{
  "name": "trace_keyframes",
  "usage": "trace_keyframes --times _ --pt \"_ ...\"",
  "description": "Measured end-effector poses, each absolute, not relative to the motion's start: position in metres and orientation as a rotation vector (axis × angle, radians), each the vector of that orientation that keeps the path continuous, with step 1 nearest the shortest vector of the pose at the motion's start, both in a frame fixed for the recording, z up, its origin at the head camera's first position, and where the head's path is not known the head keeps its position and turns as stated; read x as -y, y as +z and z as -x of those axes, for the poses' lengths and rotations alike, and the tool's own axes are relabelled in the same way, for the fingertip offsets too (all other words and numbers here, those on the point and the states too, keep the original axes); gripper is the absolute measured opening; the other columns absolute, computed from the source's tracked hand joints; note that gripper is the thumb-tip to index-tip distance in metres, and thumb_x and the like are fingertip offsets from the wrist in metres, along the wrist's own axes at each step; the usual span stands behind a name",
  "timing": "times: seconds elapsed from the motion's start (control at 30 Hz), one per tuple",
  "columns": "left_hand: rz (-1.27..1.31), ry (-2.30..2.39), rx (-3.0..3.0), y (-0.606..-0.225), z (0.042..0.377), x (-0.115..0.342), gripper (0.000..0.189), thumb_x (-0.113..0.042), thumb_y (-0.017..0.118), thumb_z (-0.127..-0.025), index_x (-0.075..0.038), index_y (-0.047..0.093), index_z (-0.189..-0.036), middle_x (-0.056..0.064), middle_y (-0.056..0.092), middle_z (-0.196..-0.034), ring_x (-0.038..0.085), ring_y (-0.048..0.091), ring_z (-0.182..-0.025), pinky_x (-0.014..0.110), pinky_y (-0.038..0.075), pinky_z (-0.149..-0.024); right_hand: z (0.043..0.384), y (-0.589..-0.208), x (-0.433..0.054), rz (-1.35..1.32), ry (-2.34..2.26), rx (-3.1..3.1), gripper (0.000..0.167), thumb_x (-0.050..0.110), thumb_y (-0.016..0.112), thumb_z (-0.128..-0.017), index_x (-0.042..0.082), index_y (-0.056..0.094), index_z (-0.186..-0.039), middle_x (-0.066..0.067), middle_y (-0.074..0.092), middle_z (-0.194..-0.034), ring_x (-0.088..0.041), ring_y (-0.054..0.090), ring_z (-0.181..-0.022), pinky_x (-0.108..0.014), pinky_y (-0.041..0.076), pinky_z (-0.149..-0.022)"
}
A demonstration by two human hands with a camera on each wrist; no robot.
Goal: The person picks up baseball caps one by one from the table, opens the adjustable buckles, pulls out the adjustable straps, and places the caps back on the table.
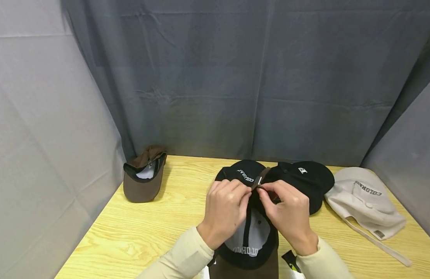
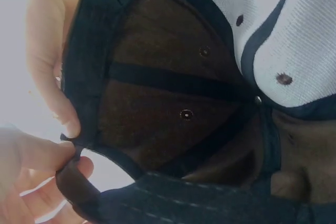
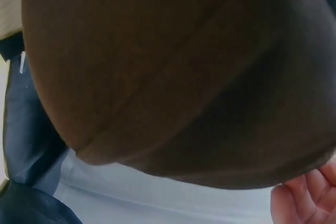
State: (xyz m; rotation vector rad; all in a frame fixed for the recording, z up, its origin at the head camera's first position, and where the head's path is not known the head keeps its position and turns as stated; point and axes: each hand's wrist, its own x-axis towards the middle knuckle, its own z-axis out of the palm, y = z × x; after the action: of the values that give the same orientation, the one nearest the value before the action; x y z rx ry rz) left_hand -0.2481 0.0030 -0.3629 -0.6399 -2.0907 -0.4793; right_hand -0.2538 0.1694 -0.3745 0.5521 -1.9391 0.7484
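Observation:
A brown baseball cap (image 1: 251, 228) is held with its inside facing me and its brim (image 1: 247, 269) down near the front edge. The inside has pale front panels, dark tape and reversed lettering. My left hand (image 1: 226, 211) pinches the cap's back strap (image 1: 259, 182) near the metal buckle. From the other side my right hand (image 1: 288, 213) pinches the strap between thumb and forefinger. In the left wrist view the strap (image 2: 79, 182) bows below the fingertips, beside the back opening. The brown outer crown (image 3: 157, 77) fills most of the right wrist view.
Behind the hands lie two black caps, one lettered (image 1: 240, 170) and one with a small white logo (image 1: 305, 182). To the right is a cream cap (image 1: 368, 201) with a loose strap. Another brown cap (image 1: 143, 186) rests far left. A black tag (image 1: 290, 260) lies by the right wrist.

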Motion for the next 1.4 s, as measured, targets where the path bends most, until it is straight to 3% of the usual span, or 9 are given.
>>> trace_keyframes --times 0.47,0.73,0.97,1.4 --pt "0.625 -0.508 2.123 -0.3591 0.2481 -0.0035 0.008 -0.018 0.073 -0.086 -0.021 0.073 -0.093 -0.009 0.071 -0.090 0.012 0.064 -0.076 0.027 0.047 -0.070 0.2509 -0.3735 -0.1674 -0.665 0.758 1.934 0.015 0.001 0.081 -0.070 0.008 0.075 -0.082 -0.001 0.071 -0.073 -0.013 0.060 -0.062 -0.017 0.047 -0.064" --pt "0.627 -0.513 2.102 -0.3605 0.2489 -0.0034 0.005 -0.017 0.076 -0.084 -0.021 0.075 -0.087 -0.009 0.071 -0.083 0.011 0.064 -0.073 0.027 0.046 -0.069 0.2500 -0.3748 -0.1663 -0.665 0.725 1.940 0.014 0.002 0.081 -0.070 0.007 0.074 -0.082 -0.001 0.071 -0.073 -0.014 0.062 -0.064 -0.022 0.049 -0.064" --pt "0.636 -0.507 2.074 -0.3609 0.2490 -0.0036 0.006 -0.016 0.077 -0.084 -0.021 0.074 -0.081 -0.010 0.069 -0.078 0.010 0.062 -0.069 0.026 0.044 -0.068 0.2512 -0.3741 -0.1653 -0.592 0.729 1.951 0.008 0.004 0.078 -0.072 0.008 0.073 -0.077 -0.001 0.069 -0.069 -0.013 0.060 -0.059 -0.019 0.047 -0.060" --pt "0.620 -0.523 2.128 -0.3626 0.2471 -0.0052 0.004 -0.018 0.073 -0.087 -0.021 0.073 -0.090 -0.010 0.071 -0.086 0.010 0.063 -0.074 0.026 0.046 -0.069 0.2538 -0.3727 -0.1732 -0.573 0.736 1.966 0.010 0.004 0.080 -0.073 0.009 0.075 -0.080 -0.001 0.069 -0.070 -0.015 0.061 -0.060 -0.019 0.046 -0.060"
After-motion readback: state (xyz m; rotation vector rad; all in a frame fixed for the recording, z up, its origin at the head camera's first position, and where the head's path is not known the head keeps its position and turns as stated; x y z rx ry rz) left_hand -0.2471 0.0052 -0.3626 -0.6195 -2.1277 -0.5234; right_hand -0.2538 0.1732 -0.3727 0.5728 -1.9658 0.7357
